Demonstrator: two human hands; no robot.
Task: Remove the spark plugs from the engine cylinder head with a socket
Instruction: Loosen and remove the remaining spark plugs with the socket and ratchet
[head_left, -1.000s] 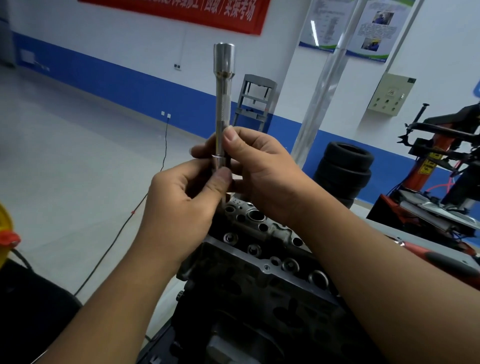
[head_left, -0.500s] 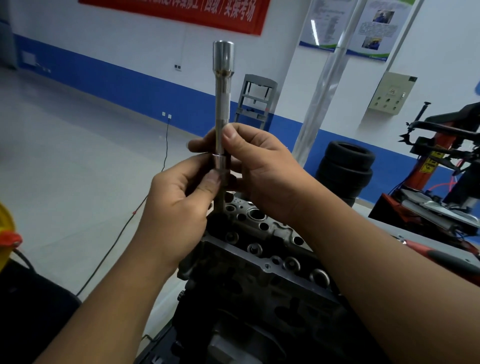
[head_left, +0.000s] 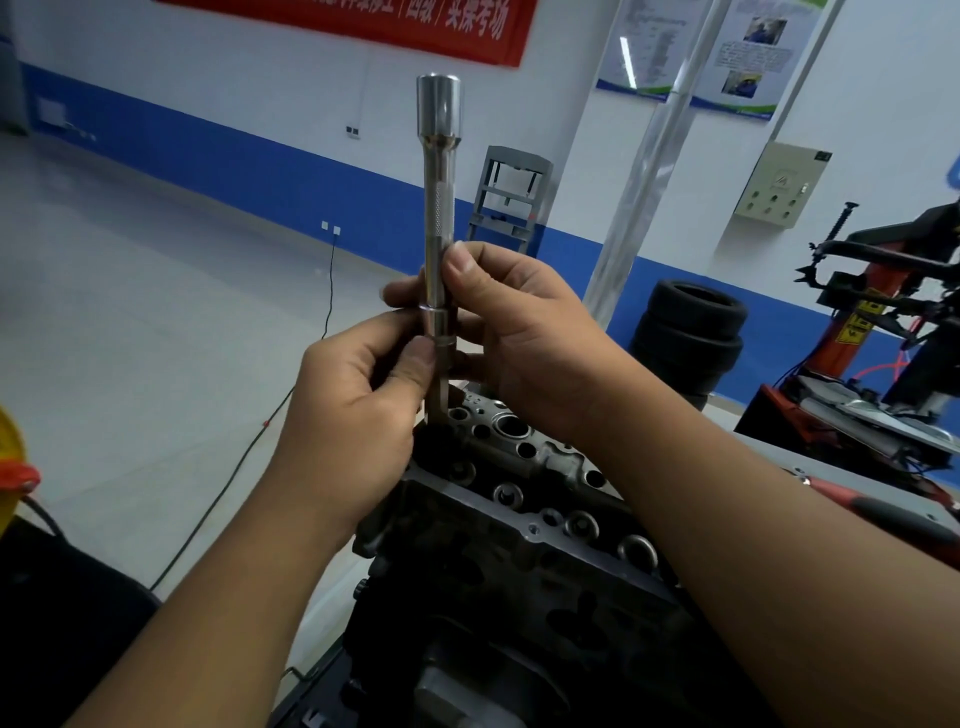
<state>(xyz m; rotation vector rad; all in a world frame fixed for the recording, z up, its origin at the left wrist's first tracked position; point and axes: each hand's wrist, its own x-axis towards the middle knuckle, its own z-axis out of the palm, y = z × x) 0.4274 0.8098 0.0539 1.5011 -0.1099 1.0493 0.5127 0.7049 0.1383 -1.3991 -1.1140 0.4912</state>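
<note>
Long chrome socket tool (head_left: 439, 218) held upright above the far end of the engine cylinder head (head_left: 524, 499). The right hand (head_left: 524, 338) curls its fingers round the shaft, thumb pressed to its side. The left hand (head_left: 358, 410) pinches the collar just below. The tool's lower end meets the head's far edge; spark plugs not discernible. Stacked tyres (head_left: 688, 338) stand by the wall.

we hold the socket extension (head_left: 439, 208) upright above the far end of the cylinder head (head_left: 524, 499), our left hand (head_left: 358, 415) on its left and lower, our right hand (head_left: 524, 338) on its right. behind, the stacked tyres (head_left: 688, 338) stand to the right, and the tyre machine (head_left: 883, 322) further right.
</note>
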